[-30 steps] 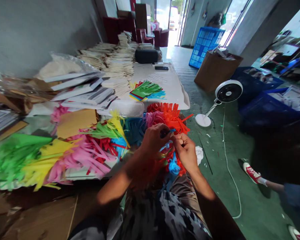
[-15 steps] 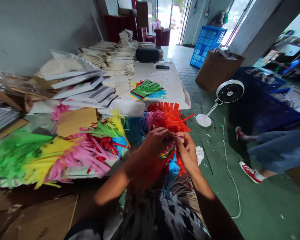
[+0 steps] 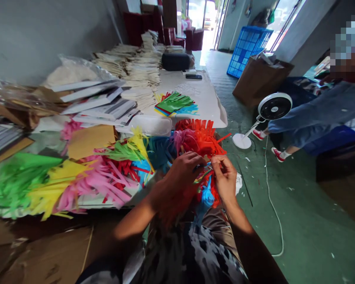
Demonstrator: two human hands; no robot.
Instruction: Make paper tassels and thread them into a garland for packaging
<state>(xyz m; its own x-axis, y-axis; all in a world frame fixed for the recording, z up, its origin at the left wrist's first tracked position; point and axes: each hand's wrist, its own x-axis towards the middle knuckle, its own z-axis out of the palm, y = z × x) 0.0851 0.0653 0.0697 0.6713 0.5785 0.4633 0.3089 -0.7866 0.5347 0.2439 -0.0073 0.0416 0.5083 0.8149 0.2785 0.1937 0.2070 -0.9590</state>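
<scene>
Over my lap, my left hand (image 3: 185,167) curls its fingers around a bunch of fringed paper tassels; its grip is partly hidden. Just to the right, my right hand (image 3: 225,175) pinches thumb and forefinger together on something too thin to make out, a little apart from the left fingertips. A blue paper tassel (image 3: 207,195) hangs beneath the hands, with red strips beside it. Behind them, a red fringed tassel (image 3: 200,134) and a purple one (image 3: 183,141) lie at the table's edge.
Green (image 3: 32,169), yellow (image 3: 59,177) and pink fringed paper (image 3: 97,181) covers the table's near left. Beyond are a clear plastic tray (image 3: 152,124), a green fringed stack (image 3: 176,103) and a phone (image 3: 193,77). A white fan (image 3: 274,106) and a walking person (image 3: 310,114) are at right.
My right hand has drawn slightly to the right, widening the gap between my fingertips. The left hand stays nearly in place. The person at right has walked farther away, behind the fan.
</scene>
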